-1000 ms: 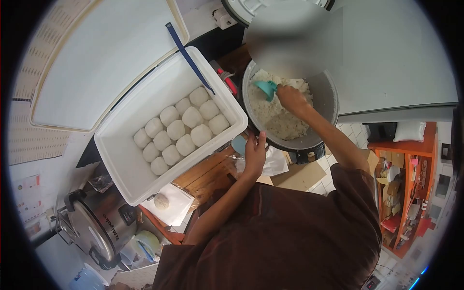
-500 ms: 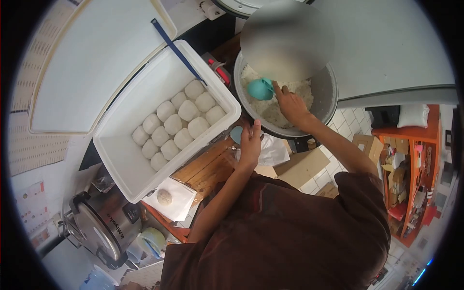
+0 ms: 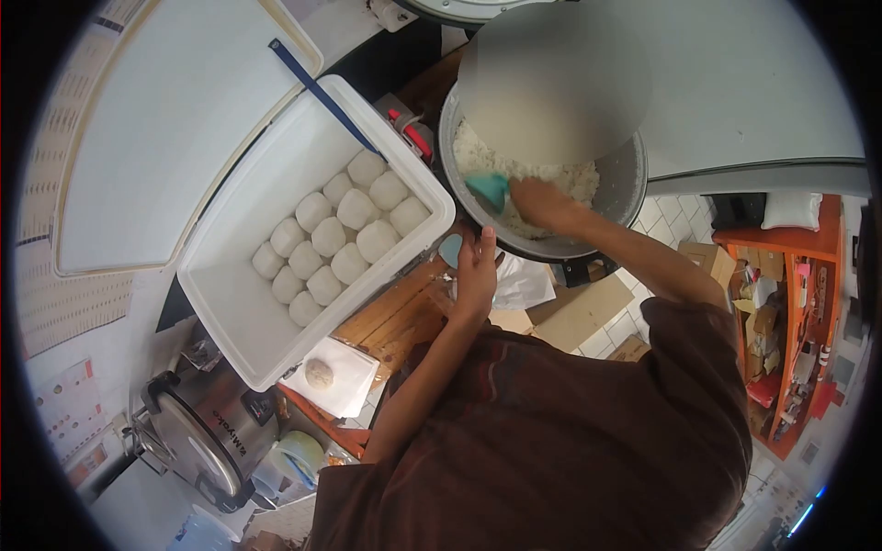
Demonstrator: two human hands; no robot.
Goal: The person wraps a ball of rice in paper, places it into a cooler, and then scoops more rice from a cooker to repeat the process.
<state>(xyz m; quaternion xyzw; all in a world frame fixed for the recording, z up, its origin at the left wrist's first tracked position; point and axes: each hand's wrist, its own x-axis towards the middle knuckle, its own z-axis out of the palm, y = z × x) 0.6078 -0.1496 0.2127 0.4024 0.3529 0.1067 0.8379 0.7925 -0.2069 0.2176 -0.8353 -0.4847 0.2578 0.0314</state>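
On the wooden tabletop (image 3: 390,317) stands a white cooler box (image 3: 239,303) filled with rice balls (image 3: 335,234), beside a rice pot (image 3: 625,179). Right hand (image 3: 537,202) grips a teal scoop (image 3: 487,188) in the rice; left hand (image 3: 476,271) holds a small teal mould (image 3: 450,250) at the pot's rim. Orange shelves (image 3: 781,321) stand over tiled floor.

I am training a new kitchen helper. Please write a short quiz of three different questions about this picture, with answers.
1. True or false: the white box stands open.
2. Which hand holds the teal scoop in the pot of rice?
3. The rice balls lie in: A) the pot, B) the white box, C) the silver cooker.

Key: 1 true. 2 the right hand; the left hand is at the pot's rim. 3 B.
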